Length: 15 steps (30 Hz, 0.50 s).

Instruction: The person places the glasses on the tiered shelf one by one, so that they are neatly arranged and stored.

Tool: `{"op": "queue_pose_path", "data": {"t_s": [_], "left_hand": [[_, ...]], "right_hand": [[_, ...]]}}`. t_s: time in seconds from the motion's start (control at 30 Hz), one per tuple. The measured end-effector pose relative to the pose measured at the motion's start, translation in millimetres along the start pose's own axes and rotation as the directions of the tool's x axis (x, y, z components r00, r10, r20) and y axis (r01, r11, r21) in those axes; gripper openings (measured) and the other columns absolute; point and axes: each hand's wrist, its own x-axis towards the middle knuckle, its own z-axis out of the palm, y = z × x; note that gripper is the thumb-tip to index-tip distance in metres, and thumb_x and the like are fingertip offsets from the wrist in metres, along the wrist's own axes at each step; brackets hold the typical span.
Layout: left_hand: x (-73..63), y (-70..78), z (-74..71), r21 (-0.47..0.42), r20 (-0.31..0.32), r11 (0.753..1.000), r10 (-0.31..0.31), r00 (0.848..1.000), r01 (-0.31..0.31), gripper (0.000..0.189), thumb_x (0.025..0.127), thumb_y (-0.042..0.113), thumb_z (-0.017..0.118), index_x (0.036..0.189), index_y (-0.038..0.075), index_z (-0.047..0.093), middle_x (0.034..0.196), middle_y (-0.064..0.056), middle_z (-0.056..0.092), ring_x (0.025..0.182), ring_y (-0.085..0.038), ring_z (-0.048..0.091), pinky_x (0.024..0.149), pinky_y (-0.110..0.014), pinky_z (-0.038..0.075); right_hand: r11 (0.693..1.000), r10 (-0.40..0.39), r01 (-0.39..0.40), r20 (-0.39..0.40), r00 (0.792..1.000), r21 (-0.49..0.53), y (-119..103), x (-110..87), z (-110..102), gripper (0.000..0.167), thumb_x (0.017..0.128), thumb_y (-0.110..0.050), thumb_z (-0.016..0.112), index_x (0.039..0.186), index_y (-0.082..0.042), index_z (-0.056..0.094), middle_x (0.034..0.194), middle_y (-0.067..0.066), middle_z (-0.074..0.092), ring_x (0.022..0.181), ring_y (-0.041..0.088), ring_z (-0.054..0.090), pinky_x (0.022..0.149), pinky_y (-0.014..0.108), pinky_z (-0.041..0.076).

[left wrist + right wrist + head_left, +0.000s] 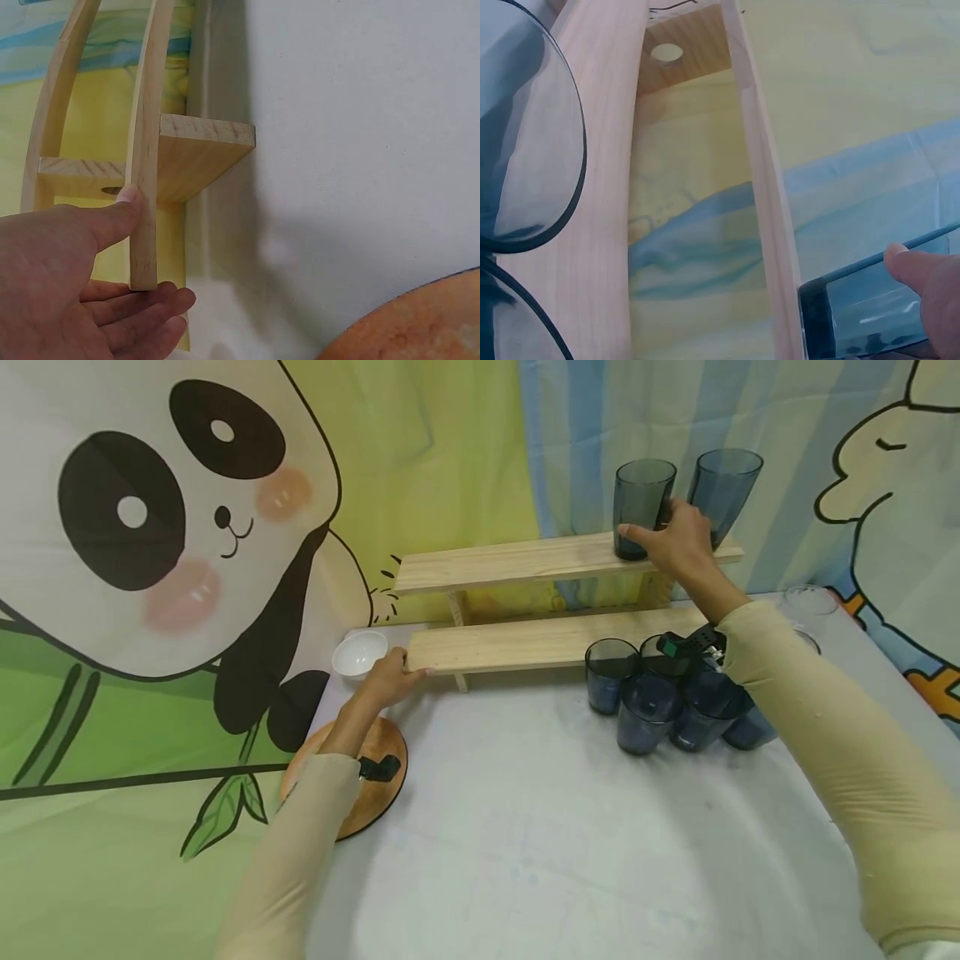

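One upright glass [636, 497] sits at the upper shelf [510, 560], gripped between fingers and thumb of your right hand [684, 537]; your left hand [390, 679] pinches the lower shelf [517, 645].

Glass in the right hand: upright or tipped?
Upright. In the head view, the glass has its rim up and its base down at the top shelf, gripped by the right hand.

The shelf [495, 643] is of pale wood, smooth and matt, with visible grain. The drinking glasses [639, 492] look like tinted glass, transparent and glossy. The small bowl [360, 653] is shiny, like ceramic. The tabletop [525, 827] looks matt.
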Motion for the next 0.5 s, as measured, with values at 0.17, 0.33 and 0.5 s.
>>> {"op": "queue_pose_path", "data": {"t_s": [0.17,0.33,0.5], "left_hand": [[-0.2,0.0,-1.5,-0.006,-0.002,1.000,0.002,1.000,-0.002,0.073,0.108,0.041,0.061,0.152,-0.011,0.035,0.148,-0.036,0.050,0.136,-0.047,0.053,0.112,-0.056,0.045],[2.7,-1.3,1.1,-0.017,-0.006,1.000,0.012,1.000,-0.013,0.073,0.108,0.041,0.061,0.152,-0.011,0.035,0.147,-0.036,0.051,0.136,-0.047,0.053,0.113,-0.057,0.044],[3.1,-3.8,3.6,-0.015,-0.012,1.000,0.008,1.000,-0.009,0.073,0.108,0.042,0.061,0.152,-0.011,0.035,0.147,-0.036,0.051,0.137,-0.048,0.052,0.113,-0.057,0.043]], "right_hand": [[0.999,-0.016,0.016,-0.001,1.000,0.030,2.1,2.6,2.4,0.096,0.101,-0.061,0.060,0.168,-0.006,0.019,0.169,0.019,0.031,0.153,0.039,0.036,0.122,0.055,0.035],[0.999,-0.013,0.013,0.011,1.000,0.035,7.3,4.2,3.6,0.098,0.100,-0.063,0.058,0.169,-0.007,0.015,0.170,0.019,0.030,0.152,0.039,0.038,0.121,0.055,0.037],[1.000,-0.016,0.015,0.009,1.000,0.021,9.3,5.5,6.9,0.099,0.100,-0.062,0.059,0.168,-0.005,0.016,0.166,0.023,0.035,0.149,0.041,0.042,0.118,0.056,0.040]]}}
